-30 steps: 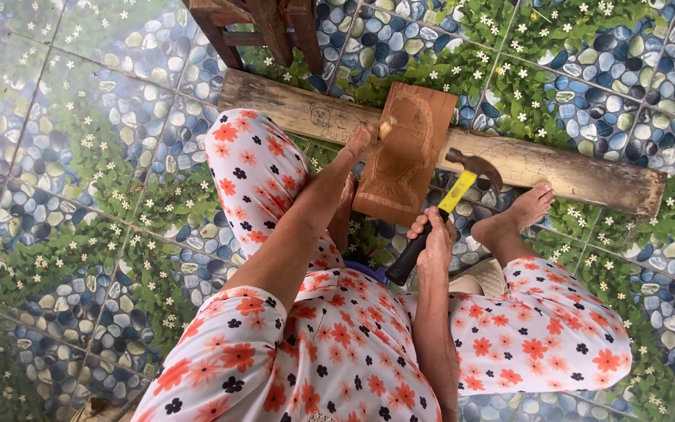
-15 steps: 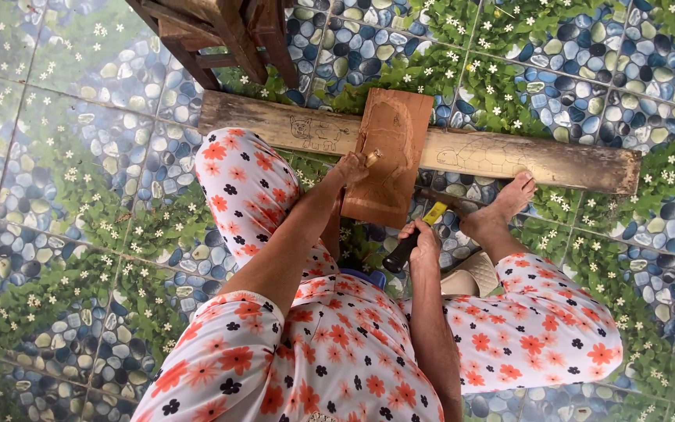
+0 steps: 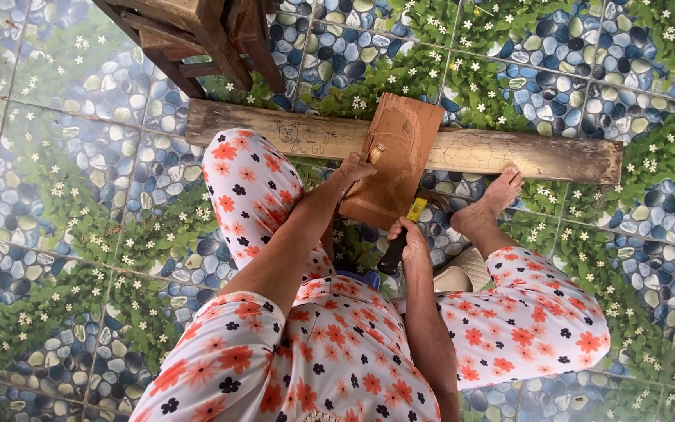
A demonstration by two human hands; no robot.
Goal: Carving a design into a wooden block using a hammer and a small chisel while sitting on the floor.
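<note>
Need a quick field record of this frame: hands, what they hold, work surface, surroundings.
left hand: on the reddish wooden board, fingers by a small pale piece on its face
right hand: gripping the black handle of a hammer, yellow section visible, head hidden under the board
board position: leaning across a long weathered plank
plank: lies flat on the floor, faint drawings on it
right foot: bare, toes at the plank
floor: pebble-and-flower patterned tiles
top left: wooden stool legs
</note>
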